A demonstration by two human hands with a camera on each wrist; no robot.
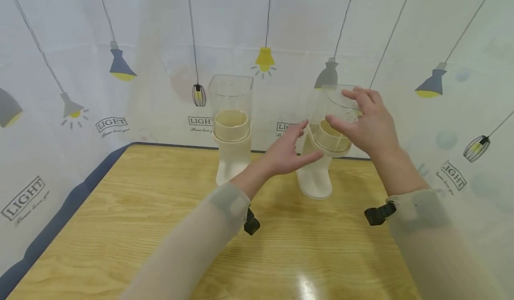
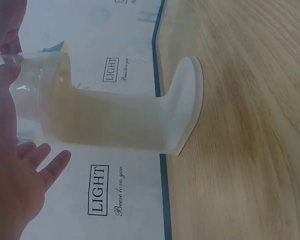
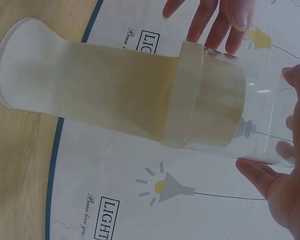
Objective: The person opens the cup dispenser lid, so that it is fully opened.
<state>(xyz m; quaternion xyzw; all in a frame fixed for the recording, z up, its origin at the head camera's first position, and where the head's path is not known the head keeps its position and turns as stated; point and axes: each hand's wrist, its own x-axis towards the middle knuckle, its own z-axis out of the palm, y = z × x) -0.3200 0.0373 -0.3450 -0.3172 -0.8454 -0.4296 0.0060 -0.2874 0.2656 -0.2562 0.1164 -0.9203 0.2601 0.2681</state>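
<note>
Two upright dispensers with cream stands and clear tops are at the back of the table. On the right one, the cream stand [image 1: 315,179] has a flared foot and carries a clear container [image 3: 260,110] around a beige inner cup [image 3: 222,102]. My right hand [image 1: 371,124] holds the clear container near its rim, thumb on one side and bent fingers on the other. From the left, my left hand [image 1: 285,150] reaches to the lower part of the container, fingers spread and fairly straight, thumb apart. The left dispenser [image 1: 233,148] is untouched by either hand.
Behind the wooden table [image 1: 160,228] hangs a white cloth [image 1: 152,59] printed with lamps and the word LIGHT. A dark blue edge [image 1: 84,193] borders the table. Each wrist carries a small black camera [image 1: 252,223].
</note>
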